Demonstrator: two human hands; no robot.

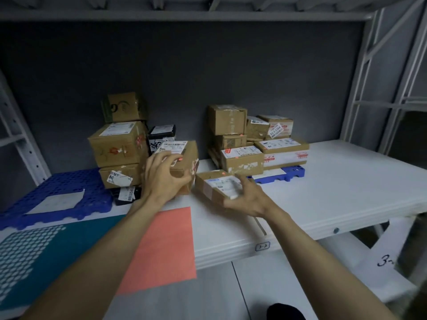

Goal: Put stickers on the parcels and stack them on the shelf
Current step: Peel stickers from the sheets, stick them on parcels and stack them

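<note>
Centrally, two bare hands work at a white shelf (323, 181) with a dark back wall. The left hand (165, 179) curls its fingers round the near face of a tilted cardboard box (184, 162), whose white label faces up and bears a small orange sticker (180, 159) just beside the fingertips. The right hand (248, 199) lies with fingers spread over the near end of a flat parcel (215, 185) resting on the shelf; whether it grips or only touches cannot be told, as that hand is blurred. An orange dot (223, 173) shows on this parcel's top near its far edge. The two parcels sit just beside each other, a narrow gap between them.

Behind the left hand a stack of boxes (120, 144) rises against the wall, standing partly on a blue perforated tray (69, 188) that holds a pale sheet. To the right a second pile of parcels (258, 144) sits on a low blue pallet (286, 173), touching the back wall.

An orange sheet (166, 245) overhangs the shelf's front edge, beside a teal sheet of peeled stickers (34, 250) at the near left. Right of the second pile the shelf surface runs bare to the white upright frame (381, 88). The front lip carries a small tag marked 3-3 (262, 246).
</note>
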